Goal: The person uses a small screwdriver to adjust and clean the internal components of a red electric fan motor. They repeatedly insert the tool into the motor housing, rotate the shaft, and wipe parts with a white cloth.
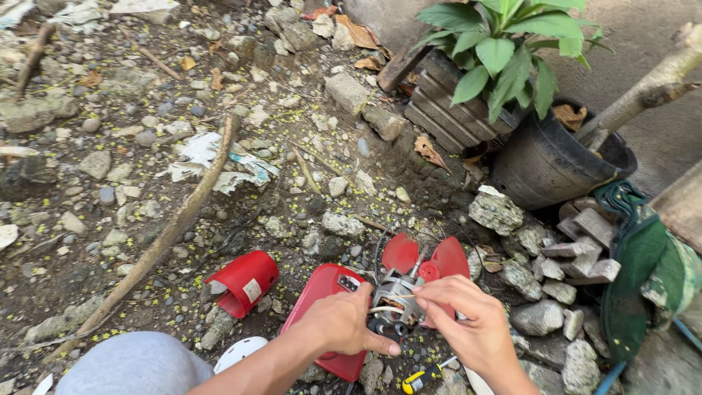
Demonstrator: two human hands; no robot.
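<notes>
A small red fan lies taken apart on stony ground. My left hand (342, 322) grips its red housing (322, 289) and presses the exposed metal motor (391, 296) with the thumb low on the motor's wires. My right hand (464, 318) pinches the motor's top edge, right beside the red fan blades (428, 257). A separate red cylindrical cover (245, 281) lies on the dirt to the left of the housing. A yellow-handled screwdriver (420, 378) rests on the ground below my hands.
Two dark plant pots, one with a green leafy plant (504, 47) and one black (545, 161), stand at the upper right. Stones and broken bricks (578, 245) lie to the right, with green cloth (643, 271). A long stick (172, 227) crosses the left. My grey-clad knee (135, 366) is at bottom left.
</notes>
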